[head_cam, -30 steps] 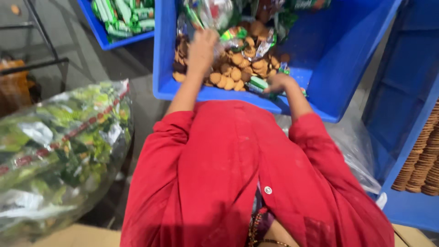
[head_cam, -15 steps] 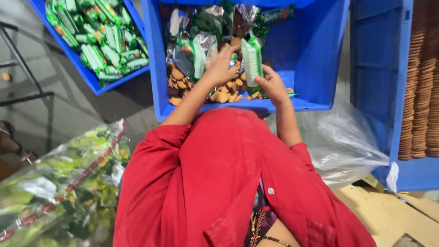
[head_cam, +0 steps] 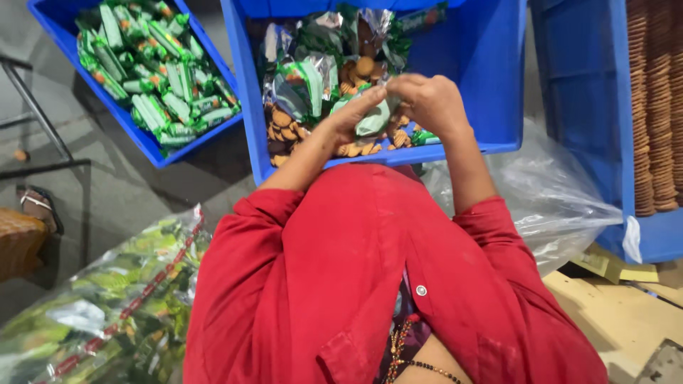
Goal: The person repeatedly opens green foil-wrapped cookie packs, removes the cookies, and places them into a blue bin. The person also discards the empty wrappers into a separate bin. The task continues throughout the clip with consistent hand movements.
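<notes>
Both my hands are raised over the middle blue crate (head_cam: 491, 107), which holds loose round biscuits (head_cam: 284, 128) and torn green-and-silver wrappers (head_cam: 306, 78). My left hand (head_cam: 356, 114) and my right hand (head_cam: 430, 103) meet on one green biscuit packet (head_cam: 373, 117), fingers pinched on its ends. My red sleeves fill the lower middle of the view.
A second blue crate (head_cam: 153, 153) at upper left is full of sealed green packets (head_cam: 156, 71). At right a blue crate (head_cam: 590, 107) holds stacked rows of biscuits (head_cam: 658, 107). A clear plastic bag (head_cam: 562, 206) lies beside it. A large bag of green wrappers (head_cam: 99, 306) sits lower left.
My hands have come up out of the biscuit pile and drawn together on one packet. The view has tilted so the crates sit lower and closer.
</notes>
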